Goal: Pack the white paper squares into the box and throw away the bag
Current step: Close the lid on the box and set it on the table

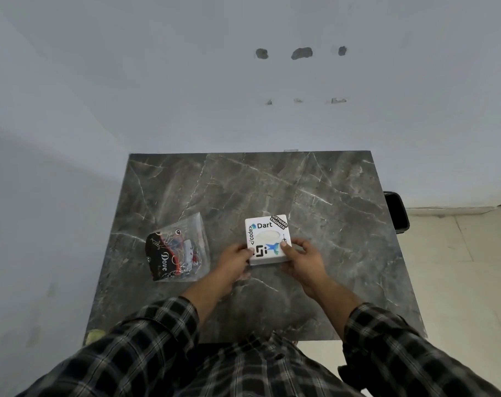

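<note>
Plaid sleeves [146,348] filled the bottom of the view, both forearms reaching forward over the near edge of a dark marble-patterned table [272,190]. At the table's middle, slightly toward the near side, sat a white box [268,239] covered with stickers, its top showing an oval opening with something pale inside; what lay in there could not be made out. The left hand [233,260] gripped the box's near left corner, thumb on the lid. The right hand [301,259] clasped the near right corner, thumb pressed on top and fingers curled round the side.

Left of the box, apart from it and near the left hand, lay a clear plastic bag [177,250] with black and red printing. A pale rectangular shape showed through the film, but the wrinkles and glare kept its contents from being read with any certainty. The white paper squares themselves could not be picked out separately.

Bare tabletop stretched behind the box to the far edge, which met a plain grey wall [186,81]. Open surface also lay to the right of the hands. Past the table's right edge a dark bin [396,213] stood on the pale floor [458,267], partly cut off by the tabletop. A small greenish patch [94,336] showed by the near left corner, unclear.
</note>
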